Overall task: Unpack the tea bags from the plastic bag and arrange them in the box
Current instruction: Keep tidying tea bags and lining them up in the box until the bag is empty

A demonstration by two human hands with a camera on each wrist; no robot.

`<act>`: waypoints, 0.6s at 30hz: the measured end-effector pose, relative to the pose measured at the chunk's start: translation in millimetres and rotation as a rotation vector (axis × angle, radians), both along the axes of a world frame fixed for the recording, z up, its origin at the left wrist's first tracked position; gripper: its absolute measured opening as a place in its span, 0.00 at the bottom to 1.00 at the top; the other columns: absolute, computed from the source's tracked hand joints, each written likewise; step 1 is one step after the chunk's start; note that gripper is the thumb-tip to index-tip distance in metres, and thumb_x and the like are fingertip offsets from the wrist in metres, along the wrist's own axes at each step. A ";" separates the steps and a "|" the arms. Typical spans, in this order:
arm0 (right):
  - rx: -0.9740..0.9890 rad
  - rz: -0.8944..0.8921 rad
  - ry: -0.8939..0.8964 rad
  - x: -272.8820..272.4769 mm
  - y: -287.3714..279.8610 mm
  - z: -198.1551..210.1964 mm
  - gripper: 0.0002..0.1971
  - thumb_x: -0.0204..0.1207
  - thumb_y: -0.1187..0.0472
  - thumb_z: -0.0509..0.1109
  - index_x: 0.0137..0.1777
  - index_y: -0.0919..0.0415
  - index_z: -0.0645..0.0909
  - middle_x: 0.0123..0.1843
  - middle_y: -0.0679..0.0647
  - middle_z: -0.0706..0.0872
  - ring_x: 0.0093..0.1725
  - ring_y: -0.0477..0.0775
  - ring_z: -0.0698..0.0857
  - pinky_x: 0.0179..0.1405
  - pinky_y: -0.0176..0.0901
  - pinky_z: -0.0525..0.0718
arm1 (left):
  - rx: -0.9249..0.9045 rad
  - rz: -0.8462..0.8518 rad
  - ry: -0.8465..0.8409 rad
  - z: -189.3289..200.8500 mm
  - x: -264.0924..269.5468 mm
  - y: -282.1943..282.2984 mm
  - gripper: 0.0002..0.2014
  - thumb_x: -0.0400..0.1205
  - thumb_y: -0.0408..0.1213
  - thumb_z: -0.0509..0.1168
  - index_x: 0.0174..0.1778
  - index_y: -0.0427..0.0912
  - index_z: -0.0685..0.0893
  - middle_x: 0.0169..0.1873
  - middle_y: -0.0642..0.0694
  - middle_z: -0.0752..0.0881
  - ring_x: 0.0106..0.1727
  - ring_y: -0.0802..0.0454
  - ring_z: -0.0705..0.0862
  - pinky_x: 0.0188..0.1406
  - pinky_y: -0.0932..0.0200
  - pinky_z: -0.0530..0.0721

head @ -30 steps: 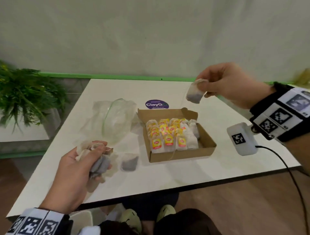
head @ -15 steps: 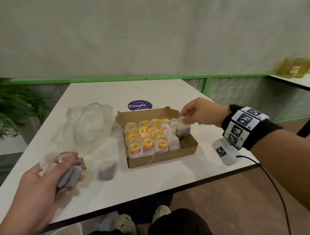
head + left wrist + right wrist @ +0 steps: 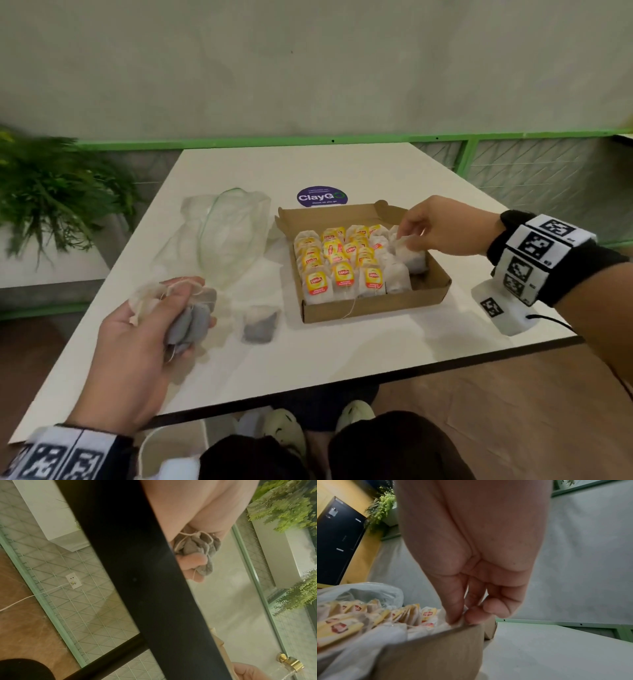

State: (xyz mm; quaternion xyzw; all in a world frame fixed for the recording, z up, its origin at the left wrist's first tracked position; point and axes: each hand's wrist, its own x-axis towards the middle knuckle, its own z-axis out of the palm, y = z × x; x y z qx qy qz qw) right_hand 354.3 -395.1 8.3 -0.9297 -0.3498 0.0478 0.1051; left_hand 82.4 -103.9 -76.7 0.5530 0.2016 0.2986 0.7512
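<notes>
Both hands are bare. The right hand carries a black wristband faced with white panels printed in black square-code markers. Below that wrist hangs a white box-shaped module bearing one such marker, with a thin black cable leaving it. The left hand wears a matching marker band. Dark trousers and pale green shoes show beneath
</notes>
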 end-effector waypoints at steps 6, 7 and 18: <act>-0.018 -0.002 0.044 -5.7 3.3 -0.1 0.06 0.76 0.63 0.77 0.47 0.50 0.90 0.40 0.43 0.88 0.40 0.40 0.84 0.37 0.32 0.75 | -0.024 -0.020 -0.039 12.6 -5.6 -5.6 0.14 0.75 0.42 0.72 0.48 0.34 0.88 0.39 0.22 0.77 0.36 0.41 0.80 0.30 0.56 0.82; -0.041 0.000 0.042 -5.9 4.3 0.0 0.06 0.75 0.63 0.78 0.47 0.51 0.90 0.40 0.44 0.89 0.41 0.41 0.85 0.38 0.32 0.76 | -0.016 -0.017 -0.039 9.8 -5.9 -3.8 0.19 0.75 0.43 0.72 0.52 0.30 0.87 0.40 0.17 0.81 0.33 0.42 0.84 0.34 0.54 0.79; 0.314 -0.049 -0.212 -101.9 57.3 16.8 0.05 0.79 0.55 0.70 0.50 0.48 0.86 0.39 0.45 0.88 0.39 0.50 0.83 0.45 0.47 0.77 | -0.074 -0.049 -0.148 4.6 -1.5 -2.1 0.09 0.85 0.22 0.67 0.40 0.34 0.77 0.24 0.44 0.62 0.29 0.45 0.67 0.49 0.42 0.89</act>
